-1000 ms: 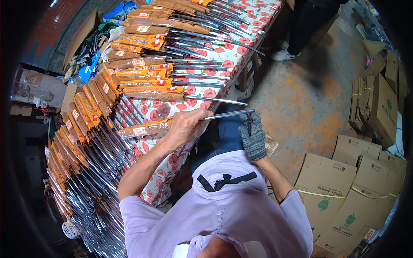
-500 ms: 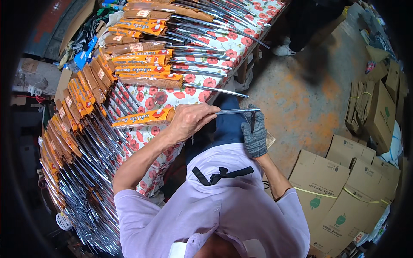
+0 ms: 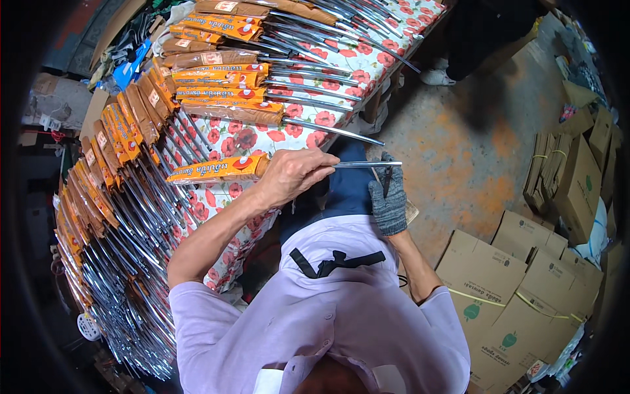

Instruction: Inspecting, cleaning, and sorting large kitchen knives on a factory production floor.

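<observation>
Head view: left hand clamped on wrapped rod, right hand at its bare tip

Wrapped rod (image 3: 226,169) runs nearly level, straddling the right edge of the flower-cloth surface (image 3: 244,139): orange-and-brown packaged end over the surface, silver metal end out past the edge.

Left hand (image 3: 296,174): bare, above that same edge, back of hand up. Grip clamped around the wrapped rod near mid-length, thumb and fingers together on the metal just past the packaging. Elbow bent and flared wide; forearm angles up toward the surface edge.

Right hand (image 3: 387,200): grey knit glove on, off the right side of the surface. Fingers point away from the body, next to the metal tip. Grip state: can't tell whether the fingers are closed on the tip. Wrist roughly straight; forearm rises from the bent elbow, leaning inward toward the surface.

Around: row of packed rods (image 3: 223,95) on the far part of the surface, metal ends toward its right edge; cartons (image 3: 482,266) well right of the surface; a co-worker's shoe (image 3: 436,77) beyond its right edge.
</observation>
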The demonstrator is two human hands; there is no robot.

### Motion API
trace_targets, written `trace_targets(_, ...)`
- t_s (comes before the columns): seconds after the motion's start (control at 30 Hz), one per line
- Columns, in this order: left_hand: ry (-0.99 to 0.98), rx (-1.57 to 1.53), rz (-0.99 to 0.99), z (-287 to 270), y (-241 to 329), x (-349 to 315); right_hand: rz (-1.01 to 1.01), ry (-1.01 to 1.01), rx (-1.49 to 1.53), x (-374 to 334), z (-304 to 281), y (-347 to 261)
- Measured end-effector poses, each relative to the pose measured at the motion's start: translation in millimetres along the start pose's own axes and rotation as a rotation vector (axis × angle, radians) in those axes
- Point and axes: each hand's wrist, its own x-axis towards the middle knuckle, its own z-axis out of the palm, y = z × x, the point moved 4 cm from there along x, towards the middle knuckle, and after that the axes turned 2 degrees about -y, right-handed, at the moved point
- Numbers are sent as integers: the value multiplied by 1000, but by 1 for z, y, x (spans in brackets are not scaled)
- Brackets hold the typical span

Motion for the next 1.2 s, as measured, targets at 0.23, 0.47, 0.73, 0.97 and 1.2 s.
trace_targets(0.23, 49, -23, 8, 5, 1, -3, -19, 22, -62, -7, 1, 9)
trace_targets(0.47, 57, -13, 42, 7, -1, -3, 28, -16, 105, -6, 0, 15)
trace_targets(0.73, 116, 11, 83, 3, 3, -2, 49, -54, 221, -1, 5, 0)
trace_targets(0.97, 109, 8, 90, 1, 4, 0, 52, -103, 131, 0, 6, -2)
trace_targets(1.2, 108, 38, 123, 2, 4, 0, 94, -89, 228, -3, 8, 2)
